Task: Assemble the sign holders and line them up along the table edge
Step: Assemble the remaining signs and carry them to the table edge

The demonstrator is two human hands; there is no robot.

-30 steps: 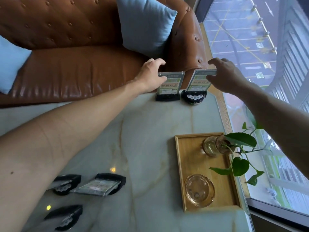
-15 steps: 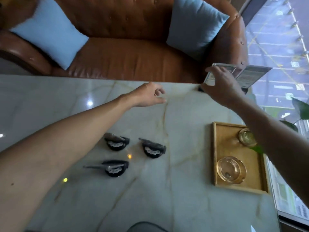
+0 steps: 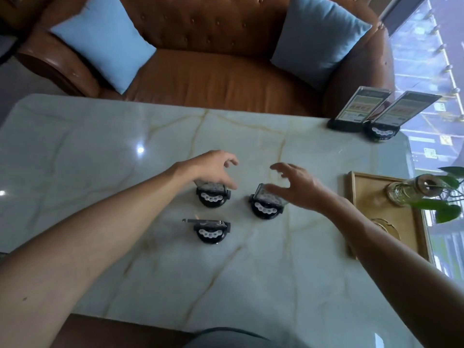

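Two assembled sign holders stand side by side at the table's far right corner, one (image 3: 356, 109) on a flat black base, the other (image 3: 401, 113) on a round black base. Three more holders lie in the middle of the marble table (image 3: 100, 151): a left one (image 3: 213, 197), a right one (image 3: 266, 204) and a nearer one (image 3: 210, 230) with its clear panel lying flat. My left hand (image 3: 213, 169) hovers over the left holder, fingers spread, holding nothing. My right hand (image 3: 296, 184) hovers open just over the right holder, blurred.
A wooden tray (image 3: 361, 212) at the right edge carries a glass bottle with a green plant (image 3: 411, 189) and a glass dish partly hidden by my right arm. A brown leather sofa (image 3: 226, 79) with two blue cushions stands beyond the table. A window runs along the right.
Both hands let go of the two upright holders at the far corner and drew back to the middle of the table, over the lying holders. The camera tilted down and left.
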